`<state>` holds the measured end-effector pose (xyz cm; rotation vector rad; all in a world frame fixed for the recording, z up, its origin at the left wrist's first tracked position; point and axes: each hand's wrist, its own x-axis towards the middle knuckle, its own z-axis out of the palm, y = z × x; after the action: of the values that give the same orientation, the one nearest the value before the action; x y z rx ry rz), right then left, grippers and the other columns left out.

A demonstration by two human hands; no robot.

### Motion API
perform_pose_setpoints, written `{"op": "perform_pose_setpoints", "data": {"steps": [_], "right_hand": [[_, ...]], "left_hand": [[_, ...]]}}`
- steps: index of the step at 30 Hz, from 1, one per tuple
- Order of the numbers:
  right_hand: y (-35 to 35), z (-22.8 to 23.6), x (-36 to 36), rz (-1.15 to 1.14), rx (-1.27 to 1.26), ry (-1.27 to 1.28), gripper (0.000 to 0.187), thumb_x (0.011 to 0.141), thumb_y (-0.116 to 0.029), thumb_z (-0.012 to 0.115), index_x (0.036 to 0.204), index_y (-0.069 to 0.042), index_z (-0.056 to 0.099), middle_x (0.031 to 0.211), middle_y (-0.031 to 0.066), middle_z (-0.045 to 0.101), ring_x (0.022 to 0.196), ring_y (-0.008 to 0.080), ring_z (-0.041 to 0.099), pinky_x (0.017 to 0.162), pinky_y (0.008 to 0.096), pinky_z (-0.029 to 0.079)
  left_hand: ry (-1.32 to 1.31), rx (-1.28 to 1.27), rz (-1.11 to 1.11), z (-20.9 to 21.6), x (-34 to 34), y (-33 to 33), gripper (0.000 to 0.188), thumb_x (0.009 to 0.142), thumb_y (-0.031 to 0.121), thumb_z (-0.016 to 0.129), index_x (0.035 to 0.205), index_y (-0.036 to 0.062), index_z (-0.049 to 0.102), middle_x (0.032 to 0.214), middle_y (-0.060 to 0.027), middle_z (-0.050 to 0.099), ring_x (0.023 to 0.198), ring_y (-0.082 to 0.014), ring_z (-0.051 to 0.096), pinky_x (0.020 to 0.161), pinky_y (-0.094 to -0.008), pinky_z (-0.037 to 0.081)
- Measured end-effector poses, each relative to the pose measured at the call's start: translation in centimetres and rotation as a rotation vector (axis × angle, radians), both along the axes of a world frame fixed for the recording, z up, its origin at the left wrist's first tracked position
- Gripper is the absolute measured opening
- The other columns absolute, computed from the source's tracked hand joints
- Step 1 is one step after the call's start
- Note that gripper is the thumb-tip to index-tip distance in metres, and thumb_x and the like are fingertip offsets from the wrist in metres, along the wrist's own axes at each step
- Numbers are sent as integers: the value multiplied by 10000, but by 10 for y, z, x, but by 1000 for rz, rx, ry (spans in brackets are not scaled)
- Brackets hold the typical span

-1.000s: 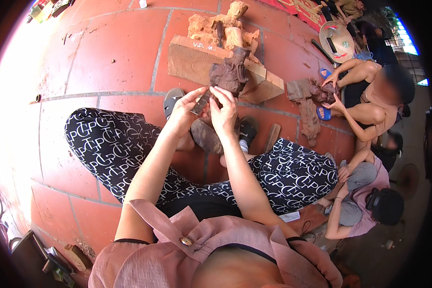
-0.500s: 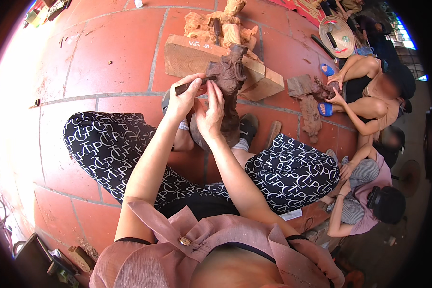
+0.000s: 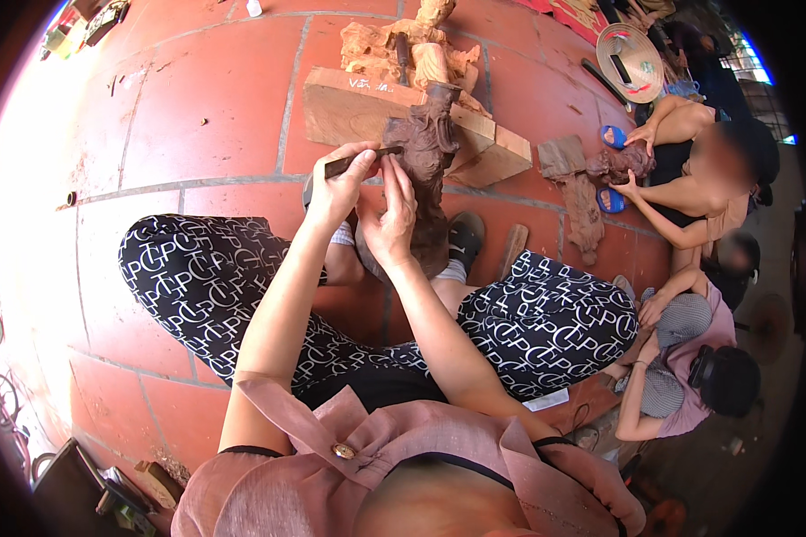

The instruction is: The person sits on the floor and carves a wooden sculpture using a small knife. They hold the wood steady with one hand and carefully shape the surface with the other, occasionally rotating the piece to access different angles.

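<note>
A dark brown carved wooden figure (image 3: 428, 148) stands between my feet, its upper part close to a pale wooden block. My left hand (image 3: 342, 183) is closed around a carving tool (image 3: 345, 165) with a dark handle, pointing right at the figure's side. Close beneath it, my right hand (image 3: 390, 219) has its fingers together, fingertips at the tool's front end against the carving. Those fingertips hide the tool's tip and the spot it meets.
Beyond the figure, the pale block (image 3: 349, 106) lies near a yellowish carving (image 3: 376, 49) bearing a dark-handled tool (image 3: 403, 55). At right, a person in blue sandals handles a reddish-brown carving (image 3: 620, 163); another person (image 3: 681, 358) sits nearer. A conical hat (image 3: 631, 58) lies farther back.
My hands and the tool stay at nearly the same spot on the figure, with only a slight shift. The co-worker at right has drawn the reddish-brown carving closer to their body.
</note>
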<state>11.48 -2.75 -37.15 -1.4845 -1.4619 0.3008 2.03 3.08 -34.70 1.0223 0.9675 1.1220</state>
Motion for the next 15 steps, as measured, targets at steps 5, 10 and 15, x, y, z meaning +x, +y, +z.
{"op": "perform_pose_setpoints", "data": {"steps": [5,10,15], "right_hand": [[1,3,1,60,3,-68,688,666,-44,711,1299,12,447,1289,200,479,1147,351,504,949,430,409],[-1,1,-1,-11,11,32,671,654,-41,716,1274,33,470,1269,213,496,1149,357,497,955,426,405],[1,1,3,55,32,-52,680,654,-38,707,1283,39,460,1284,216,487,1136,357,509,941,423,419]], "left_hand": [[-5,33,100,1,1,-7,221,898,103,592,1063,-39,629,905,-85,668,823,-140,635,768,-255,517],[-65,-25,38,2,3,-4,221,902,92,579,1065,-53,619,921,-97,663,839,-149,639,776,-262,524],[-81,-37,87,0,2,-6,225,908,91,571,1066,-64,609,964,-117,651,851,-173,648,775,-263,537]]}}
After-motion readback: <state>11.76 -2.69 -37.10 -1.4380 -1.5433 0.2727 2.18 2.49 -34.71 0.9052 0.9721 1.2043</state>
